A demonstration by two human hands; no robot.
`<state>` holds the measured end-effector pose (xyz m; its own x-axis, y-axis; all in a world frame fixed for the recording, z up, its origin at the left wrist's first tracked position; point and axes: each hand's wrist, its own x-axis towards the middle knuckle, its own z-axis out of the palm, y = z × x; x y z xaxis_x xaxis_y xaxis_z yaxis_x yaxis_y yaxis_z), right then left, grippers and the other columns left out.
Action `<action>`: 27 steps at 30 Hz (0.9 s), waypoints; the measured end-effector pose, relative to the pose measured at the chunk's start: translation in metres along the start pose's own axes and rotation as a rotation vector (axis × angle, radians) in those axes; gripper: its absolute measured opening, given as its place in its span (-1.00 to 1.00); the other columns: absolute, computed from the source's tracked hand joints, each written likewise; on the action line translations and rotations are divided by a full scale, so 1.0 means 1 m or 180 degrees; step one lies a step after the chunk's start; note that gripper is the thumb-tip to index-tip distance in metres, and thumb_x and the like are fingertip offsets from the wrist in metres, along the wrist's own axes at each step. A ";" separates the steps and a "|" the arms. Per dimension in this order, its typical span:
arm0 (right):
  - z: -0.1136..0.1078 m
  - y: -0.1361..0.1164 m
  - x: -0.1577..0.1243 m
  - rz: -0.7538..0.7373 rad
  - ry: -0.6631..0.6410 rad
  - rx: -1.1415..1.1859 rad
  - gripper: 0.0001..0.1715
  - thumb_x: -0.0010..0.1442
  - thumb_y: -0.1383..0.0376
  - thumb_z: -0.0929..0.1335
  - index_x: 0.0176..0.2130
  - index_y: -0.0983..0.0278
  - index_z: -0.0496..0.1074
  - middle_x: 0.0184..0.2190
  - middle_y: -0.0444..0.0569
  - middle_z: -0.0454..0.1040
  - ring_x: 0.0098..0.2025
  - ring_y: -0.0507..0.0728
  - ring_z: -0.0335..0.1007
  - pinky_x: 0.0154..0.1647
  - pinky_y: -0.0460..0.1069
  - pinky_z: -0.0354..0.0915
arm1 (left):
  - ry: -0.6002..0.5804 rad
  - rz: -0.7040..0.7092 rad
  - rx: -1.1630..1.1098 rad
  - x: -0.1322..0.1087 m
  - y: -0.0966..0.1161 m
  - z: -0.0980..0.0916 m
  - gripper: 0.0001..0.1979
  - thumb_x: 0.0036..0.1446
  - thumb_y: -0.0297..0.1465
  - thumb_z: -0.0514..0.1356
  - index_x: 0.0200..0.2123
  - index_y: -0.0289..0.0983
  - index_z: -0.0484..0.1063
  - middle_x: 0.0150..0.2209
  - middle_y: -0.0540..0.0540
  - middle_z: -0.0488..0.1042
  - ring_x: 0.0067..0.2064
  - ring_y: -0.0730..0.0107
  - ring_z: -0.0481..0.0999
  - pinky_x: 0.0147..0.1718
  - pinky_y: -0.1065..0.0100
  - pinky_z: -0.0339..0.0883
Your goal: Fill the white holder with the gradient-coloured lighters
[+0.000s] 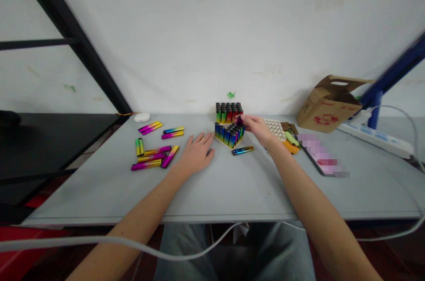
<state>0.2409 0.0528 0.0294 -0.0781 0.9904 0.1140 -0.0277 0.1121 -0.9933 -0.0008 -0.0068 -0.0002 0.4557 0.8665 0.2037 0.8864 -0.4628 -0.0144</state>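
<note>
My left hand lies flat on the table, fingers spread, its fingertips near the left edge of a pale tray. Several shiny blue-green lighters stand upright in that tray. Over the tray's back right side, my right hand pinches a dark purple lighter, mostly hidden by the fingers. Behind stands another group of upright lighters, green and red with black tops. A single blue lighter lies flat in front of the tray.
Loose purple-yellow lighters lie on the left of the table. To the right are a white holed tray, a yellow item, a phone, an open cardboard box and a power strip. A white cable crosses the foreground.
</note>
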 end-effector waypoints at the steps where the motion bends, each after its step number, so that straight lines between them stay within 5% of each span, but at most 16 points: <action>1: 0.000 -0.002 -0.001 -0.0014 0.0024 0.0071 -0.58 0.05 0.04 0.40 -0.19 0.26 0.57 -0.19 0.01 0.60 -0.18 0.10 0.49 -0.16 -0.02 0.34 | 0.0003 -0.0003 -0.0001 0.000 0.000 0.000 -0.43 0.29 -0.27 -0.10 0.34 -0.28 0.01 0.34 -0.13 0.11 0.34 0.08 0.07 0.25 -0.11 -0.02; 11: 0.002 -0.005 -0.001 -0.0035 0.0309 0.0427 -0.53 -0.01 -0.03 0.44 -0.21 0.23 0.54 -0.28 -0.02 0.60 -0.30 0.08 0.51 -0.29 -0.04 0.36 | 0.0000 -0.0028 0.0009 0.001 0.000 0.000 -0.43 0.28 -0.27 -0.09 0.33 -0.26 0.02 0.34 -0.13 0.11 0.34 0.09 0.08 0.25 -0.10 -0.03; 20: 0.008 0.003 -0.001 -0.0062 0.0001 -0.0360 -0.52 -0.04 -0.01 0.44 -0.24 0.29 0.56 -0.28 -0.02 0.59 -0.26 0.12 0.45 -0.22 0.01 0.37 | 0.0020 -0.0028 -0.0013 0.001 0.000 0.002 -0.43 0.29 -0.27 -0.10 0.33 -0.26 0.02 0.34 -0.13 0.10 0.34 0.09 0.07 0.26 -0.09 -0.04; 27: 0.008 0.010 0.003 -0.0360 0.0160 -0.0756 -0.55 0.10 -0.01 0.33 -0.28 0.30 0.55 -0.33 -0.03 0.58 -0.26 0.13 0.46 -0.18 0.03 0.38 | -0.0025 -0.0031 -0.0015 0.000 0.001 -0.001 -0.42 0.29 -0.27 -0.11 0.34 -0.28 0.01 0.34 -0.16 0.09 0.34 0.08 0.05 0.25 -0.10 -0.04</action>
<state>0.2320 0.0564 0.0200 -0.0380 0.9726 0.2292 0.2016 0.2322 -0.9516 0.0004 -0.0077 0.0004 0.4478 0.8723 0.1962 0.8903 -0.4553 -0.0079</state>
